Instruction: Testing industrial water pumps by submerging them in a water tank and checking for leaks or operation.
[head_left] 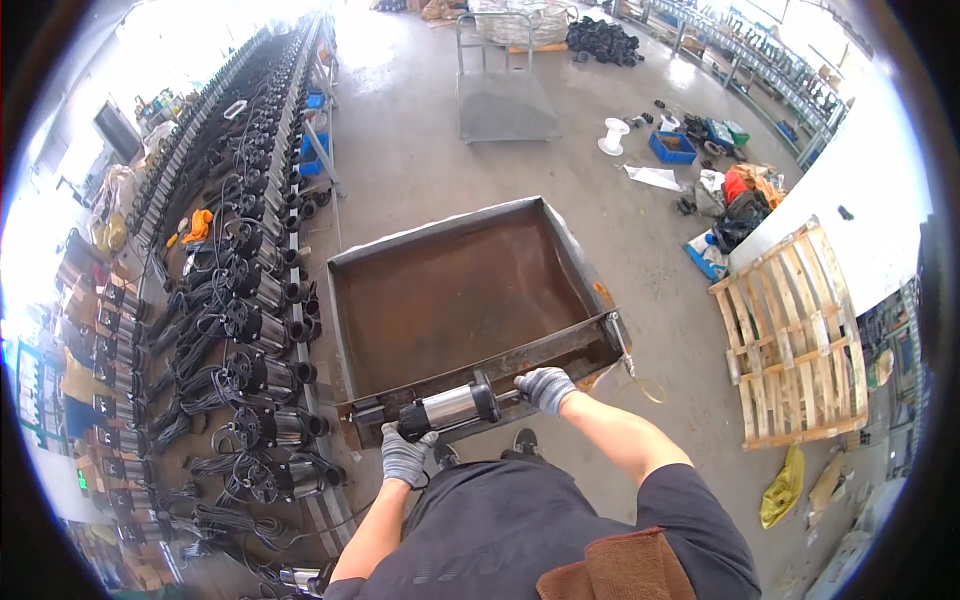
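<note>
Left hand [405, 456], gloved in grey, curled its fingers at the black end of a silver motor [448, 408]. Right hand [545, 388], gloved too, was folded beside the other end; I could not tell what it pinched. The motor lay along the near edge of a tank [440, 229], toward the near left corner. More motors [262, 375] lined up beyond the tank's left edge, and a pallet [797, 360] leaned well apart from its right edge.

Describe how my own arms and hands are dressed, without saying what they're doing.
Your left hand and right hand wear grey fabric gloves. The forearms are bare; a dark short sleeve covers the upper right arm.
</note>
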